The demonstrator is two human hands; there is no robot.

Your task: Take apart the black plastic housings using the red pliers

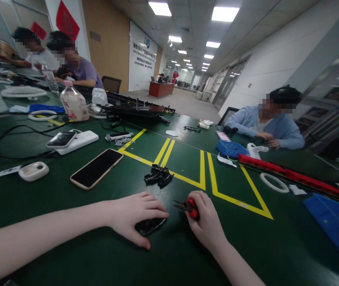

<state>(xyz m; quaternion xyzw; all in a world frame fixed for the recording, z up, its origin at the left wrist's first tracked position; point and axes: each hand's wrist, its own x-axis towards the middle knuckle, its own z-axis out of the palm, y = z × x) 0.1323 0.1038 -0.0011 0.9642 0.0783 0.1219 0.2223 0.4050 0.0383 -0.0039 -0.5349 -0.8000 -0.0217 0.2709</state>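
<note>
The right hand wraps its fingers around red-handled, dark-tipped pliers pointing left over the near green counter. The left hand, fingers loosely spread, covers a glossy black flat piece, long axis near-left to far-right; far wall lettering is too small to read.

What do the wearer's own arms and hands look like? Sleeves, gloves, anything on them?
Left hand and right hand: both ungloved. Forearms bare as far as the frame shows, no sleeves in view. No watch, bracelet, cable or marking visible; no rings on the fingers that show.
</note>
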